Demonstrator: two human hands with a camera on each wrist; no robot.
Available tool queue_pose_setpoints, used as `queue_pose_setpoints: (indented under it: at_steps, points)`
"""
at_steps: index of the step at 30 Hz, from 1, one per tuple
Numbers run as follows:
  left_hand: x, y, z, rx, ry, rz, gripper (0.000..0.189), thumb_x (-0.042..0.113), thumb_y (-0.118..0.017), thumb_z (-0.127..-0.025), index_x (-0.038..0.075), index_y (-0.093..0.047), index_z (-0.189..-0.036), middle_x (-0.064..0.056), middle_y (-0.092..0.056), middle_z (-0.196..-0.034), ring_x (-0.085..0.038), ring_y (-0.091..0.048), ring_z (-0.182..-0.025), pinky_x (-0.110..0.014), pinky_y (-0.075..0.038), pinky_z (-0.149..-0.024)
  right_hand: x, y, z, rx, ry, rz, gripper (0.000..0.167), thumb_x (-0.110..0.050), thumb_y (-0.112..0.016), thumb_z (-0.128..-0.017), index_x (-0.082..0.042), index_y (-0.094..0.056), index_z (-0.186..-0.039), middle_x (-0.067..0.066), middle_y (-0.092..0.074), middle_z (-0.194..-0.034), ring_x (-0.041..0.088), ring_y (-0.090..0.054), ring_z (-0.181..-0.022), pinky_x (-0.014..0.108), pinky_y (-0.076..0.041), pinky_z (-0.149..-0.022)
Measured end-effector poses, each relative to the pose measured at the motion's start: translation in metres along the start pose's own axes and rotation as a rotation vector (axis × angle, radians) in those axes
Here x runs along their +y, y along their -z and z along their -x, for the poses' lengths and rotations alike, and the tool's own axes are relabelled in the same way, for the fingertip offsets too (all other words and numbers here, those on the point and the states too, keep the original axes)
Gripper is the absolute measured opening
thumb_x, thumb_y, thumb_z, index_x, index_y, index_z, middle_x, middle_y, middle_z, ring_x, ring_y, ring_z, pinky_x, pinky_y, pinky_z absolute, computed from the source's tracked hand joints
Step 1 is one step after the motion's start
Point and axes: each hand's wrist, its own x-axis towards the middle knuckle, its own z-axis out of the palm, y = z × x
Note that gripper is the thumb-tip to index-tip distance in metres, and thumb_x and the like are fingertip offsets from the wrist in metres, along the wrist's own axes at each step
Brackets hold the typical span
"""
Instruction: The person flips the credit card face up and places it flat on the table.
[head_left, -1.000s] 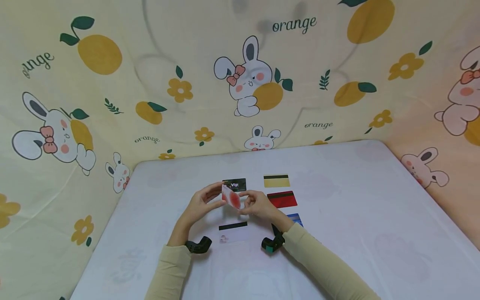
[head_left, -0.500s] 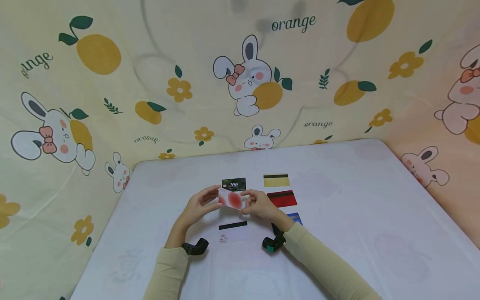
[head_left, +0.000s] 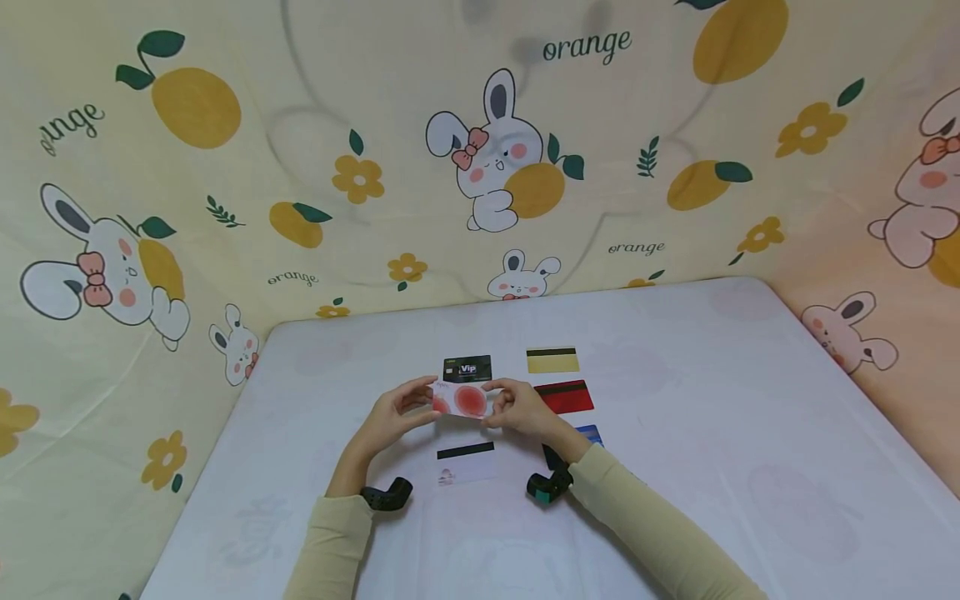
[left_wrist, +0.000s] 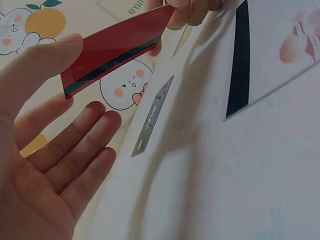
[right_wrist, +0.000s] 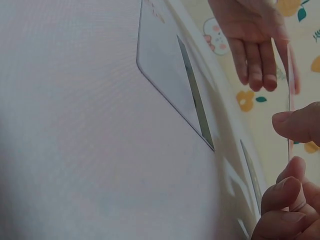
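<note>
A plastic card is held up over the middle of the table, its pale face with red circles toward the head camera. Its other face, seen in the left wrist view, is red with a black stripe. My left hand pinches the card's left end between thumb and index finger, the other fingers spread loosely. At the right end, my right hand pinches it with thumb and fingertips. Behind it lies a black card marked Vip. Nearer me is a white card with a black stripe.
To the right, a gold card, a red card and a blue card lie in a column on the white tabletop. My right wrist partly covers the blue one. A patterned cloth hangs behind and beside the table.
The held card has turned from a slant to face the head camera more fully. My left hand has shifted slightly left and down; the right hand stays nearly where it was.
</note>
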Motion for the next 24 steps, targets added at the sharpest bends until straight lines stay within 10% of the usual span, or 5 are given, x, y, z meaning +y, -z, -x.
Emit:
queue_pose_setpoints:
  at_steps: [11,24]
  points:
    - [-0.007,0.0,-0.002,-0.013,0.006,-0.053,0.059,0.017,-0.074,-0.084,0.005,-0.051,-0.137,-0.02,-0.065,-0.114,-0.032,-0.063,-0.106,-0.043,-0.051,-0.099,0.002,0.0,-0.002,0.042,-0.038,-0.002,0.058,0.0,-0.077,-0.073,0.002,-0.054,-0.127,-0.004,-0.052,-0.065,0.009,-0.046,-0.06,0.021,-0.041,-0.057]
    - [-0.011,-0.001,-0.003,-0.041,0.052,-0.121,0.058,0.018,-0.075,-0.083,0.005,-0.053,-0.135,-0.016,-0.063,-0.096,-0.006,-0.052,-0.08,-0.017,-0.046,-0.071,-0.003,-0.002,0.001,0.073,-0.089,-0.002,0.057,0.004,-0.075,-0.074,0.002,-0.054,-0.127,-0.004,-0.049,-0.06,0.009,-0.043,-0.057,0.019,-0.037,-0.054]
